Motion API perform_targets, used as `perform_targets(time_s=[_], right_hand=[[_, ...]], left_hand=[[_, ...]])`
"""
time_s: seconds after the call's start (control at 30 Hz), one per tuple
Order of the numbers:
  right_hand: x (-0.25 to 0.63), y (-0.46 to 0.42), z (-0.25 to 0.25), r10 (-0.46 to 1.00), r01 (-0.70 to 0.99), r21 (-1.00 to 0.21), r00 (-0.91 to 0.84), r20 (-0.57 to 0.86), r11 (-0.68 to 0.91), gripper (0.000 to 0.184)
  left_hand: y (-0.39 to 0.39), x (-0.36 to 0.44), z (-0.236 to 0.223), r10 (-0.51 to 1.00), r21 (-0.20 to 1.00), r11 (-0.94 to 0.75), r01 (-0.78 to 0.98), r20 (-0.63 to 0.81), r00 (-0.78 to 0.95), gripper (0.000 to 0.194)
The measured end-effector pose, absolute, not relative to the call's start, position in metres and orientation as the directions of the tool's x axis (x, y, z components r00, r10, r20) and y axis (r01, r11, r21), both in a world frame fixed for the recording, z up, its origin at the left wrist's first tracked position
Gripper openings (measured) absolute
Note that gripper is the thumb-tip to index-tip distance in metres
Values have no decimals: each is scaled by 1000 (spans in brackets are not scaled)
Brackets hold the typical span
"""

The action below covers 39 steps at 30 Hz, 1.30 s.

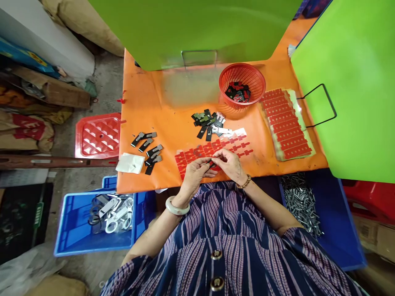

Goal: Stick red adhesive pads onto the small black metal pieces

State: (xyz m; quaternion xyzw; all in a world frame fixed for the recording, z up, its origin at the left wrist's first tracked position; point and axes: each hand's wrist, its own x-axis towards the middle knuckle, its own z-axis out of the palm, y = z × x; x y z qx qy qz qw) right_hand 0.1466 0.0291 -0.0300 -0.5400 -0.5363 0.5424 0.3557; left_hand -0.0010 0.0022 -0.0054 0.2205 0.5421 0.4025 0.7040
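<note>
My left hand [194, 174] and my right hand [228, 163] meet at the near edge of the orange table [154, 107]. Their fingers are pinched together on a small dark piece [211, 165], held just over a sheet of red stickers [210, 151]. A pile of black and silver metal pieces [210, 122] lies just beyond the sheet. Several more dark pieces [149, 149] lie to the left, beside a white paper [130, 163].
A red mesh basket [242, 84] with dark pieces stands at the back. Stacked red sticker sheets [286, 123] lie on the right. Green panels [197, 28] rise behind and to the right. Blue bins [74, 222] hold metal parts on both sides; a red stool [98, 135] stands left.
</note>
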Motion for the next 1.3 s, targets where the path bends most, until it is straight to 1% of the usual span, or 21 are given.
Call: perform_targets(time_s=[0.07, 0.17, 0.3, 0.43, 0.53, 0.63, 0.73, 0.8, 0.83, 0.87, 0.9, 0.93, 0.97, 1.0, 1.03, 1.07, 1.13, 1.17, 1.23, 1.3], right_hand=[[146, 30, -31, 954, 164, -964, -183, -240, -211, 17], [148, 32, -28, 916, 116, -951, -257, -308, -288, 21], [153, 35, -24, 865, 73, -924, -331, -378, -376, 22], [157, 40, -24, 801, 119, -887, -390, -454, -445, 24], [165, 54, -22, 788, 183, -880, -393, -473, -438, 26], [176, 84, -12, 873, 183, -921, -300, -386, -344, 26], [188, 123, 3, 972, 34, -974, -77, -224, -222, 27], [191, 145, 9, 984, -70, -986, 83, -158, -153, 32], [191, 152, 9, 979, -81, -988, 145, -146, -135, 35], [190, 157, 6, 971, -55, -990, 194, -137, -129, 37], [187, 159, 1, 967, 7, -992, 223, -121, -126, 38], [185, 158, -6, 968, 102, -988, 233, -93, -119, 38], [182, 156, -14, 978, 226, -969, 203, -56, -102, 35], [179, 152, -23, 990, 372, -926, 138, -15, -66, 29], [177, 148, -31, 997, 523, -852, 69, 29, -12, 21], [175, 143, -39, 998, 635, -771, 8, 70, 49, 16], [173, 135, -51, 992, 729, -674, -58, 113, 120, 12], [172, 131, -55, 989, 752, -644, -75, 128, 141, 13], [171, 127, -61, 985, 784, -599, -91, 146, 161, 15], [171, 124, -65, 983, 807, -566, -87, 162, 165, 13]], left_hand=[[2, -1, -5, 815, 766, 566, -306, -574, 72, 36], [2, -2, -7, 838, 798, 537, -274, -543, 60, 35], [1, -6, -12, 847, 805, 529, -268, -523, 100, 31], [0, -10, -17, 824, 775, 566, -281, -538, 177, 29], [1, -13, -20, 825, 762, 564, -318, -530, 195, 34], [4, -18, -27, 841, 777, 533, -336, -529, 111, 39], [5, -23, -37, 842, 789, 522, -325, -537, 49, 37], [5, -26, -43, 842, 788, 523, -326, -538, 51, 39], [5, -27, -46, 846, 789, 517, -331, -531, 55, 40], [5, -28, -48, 849, 790, 513, -336, -525, 60, 41], [5, -29, -50, 851, 790, 510, -340, -522, 62, 41], [5, -29, -52, 852, 789, 508, -346, -520, 65, 41], [5, -30, -53, 851, 786, 510, -350, -521, 69, 41], [5, -30, -54, 850, 782, 512, -355, -522, 75, 40], [6, -31, -55, 849, 778, 514, -361, -521, 85, 40], [6, -31, -55, 849, 774, 516, -367, -520, 95, 39], [7, -33, -56, 847, 766, 520, -377, -519, 114, 37], [7, -33, -56, 845, 761, 524, -382, -521, 121, 36], [7, -34, -56, 837, 750, 537, -387, -532, 131, 35], [8, -34, -57, 827, 737, 552, -390, -544, 141, 34]])
